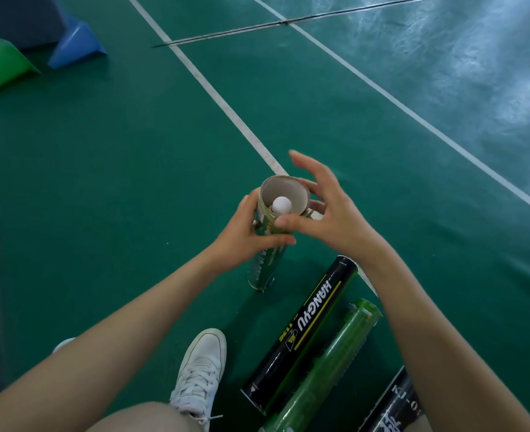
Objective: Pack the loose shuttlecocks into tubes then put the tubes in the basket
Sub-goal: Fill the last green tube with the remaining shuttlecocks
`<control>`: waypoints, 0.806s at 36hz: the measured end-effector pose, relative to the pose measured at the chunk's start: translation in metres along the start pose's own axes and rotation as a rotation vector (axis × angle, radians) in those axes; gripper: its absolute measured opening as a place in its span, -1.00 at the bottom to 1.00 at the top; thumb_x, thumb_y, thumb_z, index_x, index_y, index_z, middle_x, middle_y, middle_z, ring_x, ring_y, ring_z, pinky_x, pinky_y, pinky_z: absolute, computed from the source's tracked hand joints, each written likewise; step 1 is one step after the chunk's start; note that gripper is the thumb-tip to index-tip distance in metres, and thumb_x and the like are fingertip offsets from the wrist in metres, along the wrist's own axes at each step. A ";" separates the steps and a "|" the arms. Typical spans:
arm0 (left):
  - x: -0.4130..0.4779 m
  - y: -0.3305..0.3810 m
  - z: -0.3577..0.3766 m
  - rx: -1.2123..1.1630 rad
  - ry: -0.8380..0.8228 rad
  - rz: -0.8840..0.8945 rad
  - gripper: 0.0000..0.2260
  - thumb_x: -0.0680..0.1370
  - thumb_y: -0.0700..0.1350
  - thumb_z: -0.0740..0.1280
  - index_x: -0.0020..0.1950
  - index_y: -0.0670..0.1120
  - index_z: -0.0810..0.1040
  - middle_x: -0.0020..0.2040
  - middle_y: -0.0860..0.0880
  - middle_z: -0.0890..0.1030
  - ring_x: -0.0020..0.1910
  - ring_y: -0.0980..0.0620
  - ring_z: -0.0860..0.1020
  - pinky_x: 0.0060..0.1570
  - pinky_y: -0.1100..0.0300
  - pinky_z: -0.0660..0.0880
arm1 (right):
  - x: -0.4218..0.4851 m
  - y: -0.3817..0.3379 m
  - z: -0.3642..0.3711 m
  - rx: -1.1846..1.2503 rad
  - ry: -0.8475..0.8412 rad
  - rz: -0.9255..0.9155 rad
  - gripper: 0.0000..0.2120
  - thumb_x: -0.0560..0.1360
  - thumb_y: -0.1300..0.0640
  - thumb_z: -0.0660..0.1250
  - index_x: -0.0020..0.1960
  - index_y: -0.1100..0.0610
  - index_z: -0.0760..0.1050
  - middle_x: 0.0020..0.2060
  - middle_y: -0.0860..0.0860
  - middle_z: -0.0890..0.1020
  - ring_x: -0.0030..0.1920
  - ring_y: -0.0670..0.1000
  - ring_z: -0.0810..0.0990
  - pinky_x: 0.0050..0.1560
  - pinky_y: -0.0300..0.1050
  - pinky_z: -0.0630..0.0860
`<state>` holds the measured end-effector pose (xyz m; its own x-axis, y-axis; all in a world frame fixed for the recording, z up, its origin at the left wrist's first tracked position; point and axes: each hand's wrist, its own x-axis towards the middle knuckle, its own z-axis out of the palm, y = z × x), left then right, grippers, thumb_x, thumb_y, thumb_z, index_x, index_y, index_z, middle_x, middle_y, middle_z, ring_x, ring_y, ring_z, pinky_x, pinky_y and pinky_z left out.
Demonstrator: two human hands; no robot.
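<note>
Head view, looking down on a green court floor (pixel 133 182) crossed by white lines. At centre, an upright green cardboard tube (pixel 268 241) stands on the floor, mouth open; the white cork of a shuttlecock (pixel 281 205) shows inside. Left hand (pixel 248 235) is wrapped around the tube's upper wall. Right hand (pixel 326 207) sits at the rim, fingers spread, thumb and fingertips touching the edge. At 5 o'clock lie a black printed tube (pixel 304 332), a translucent green tube (pixel 326 369) just beside it, and a second black tube (pixel 394 403). White sneaker (pixel 200 369) at 6 o'clock; green cone (pixel 2 67) and blue cone (pixel 77 45) at 10 o'clock.
</note>
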<state>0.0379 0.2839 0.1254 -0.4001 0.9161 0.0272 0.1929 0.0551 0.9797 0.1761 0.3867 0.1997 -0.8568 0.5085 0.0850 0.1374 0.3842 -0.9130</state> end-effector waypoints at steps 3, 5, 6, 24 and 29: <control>-0.007 -0.017 -0.005 0.076 -0.051 0.007 -0.29 0.29 0.01 0.55 0.35 0.20 0.29 0.29 0.04 0.41 0.32 0.03 0.38 0.32 -0.06 0.37 | -0.001 0.020 0.020 0.111 -0.003 0.086 0.06 0.28 0.22 0.60 0.51 -0.18 -0.01 0.31 -0.09 0.42 0.25 -0.16 0.50 0.23 -0.33 0.41; -0.014 -0.029 -0.009 0.070 -0.061 -0.027 -0.34 0.34 -0.12 0.54 0.34 0.13 0.32 0.27 0.10 0.45 0.32 0.11 0.40 0.36 0.02 0.34 | -0.003 0.035 0.034 0.235 0.035 0.143 0.07 0.29 0.33 0.57 0.50 -0.17 -0.04 0.23 -0.08 0.49 0.21 -0.16 0.54 0.18 -0.32 0.46; -0.017 -0.035 -0.012 0.081 -0.059 -0.049 -0.36 0.36 -0.20 0.53 0.31 0.16 0.31 0.27 0.14 0.47 0.31 0.16 0.40 0.35 0.07 0.33 | -0.004 0.044 0.041 0.250 0.075 0.178 0.05 0.29 0.32 0.57 0.50 -0.16 -0.01 0.20 -0.12 0.50 0.20 -0.17 0.54 0.19 -0.30 0.47; -0.109 -0.182 -0.075 0.883 0.148 -0.782 -0.54 0.49 -0.05 0.36 0.36 -0.05 0.37 0.40 -0.12 0.30 0.44 -0.12 0.13 0.39 -0.02 0.16 | -0.022 0.143 0.115 0.191 0.247 0.527 -0.49 0.37 0.16 0.54 0.15 -0.09 0.32 -0.02 -0.29 0.51 0.08 -0.14 0.47 0.02 -0.40 0.32; -0.163 -0.224 -0.089 0.986 0.203 -1.003 -0.49 0.51 -0.06 0.32 0.43 -0.06 0.26 0.49 -0.19 0.09 0.50 -0.18 -0.06 0.44 -0.18 0.02 | -0.014 0.147 0.134 0.182 0.311 0.507 -0.49 0.35 0.20 0.55 0.02 -0.19 0.31 -0.04 -0.29 0.52 -0.08 -0.43 0.51 -0.02 -0.44 0.37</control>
<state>-0.0195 0.0869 -0.0807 -0.8419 0.2563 -0.4750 0.2569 0.9643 0.0650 0.1420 0.3332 0.0107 -0.5182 0.8046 -0.2900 0.3787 -0.0882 -0.9213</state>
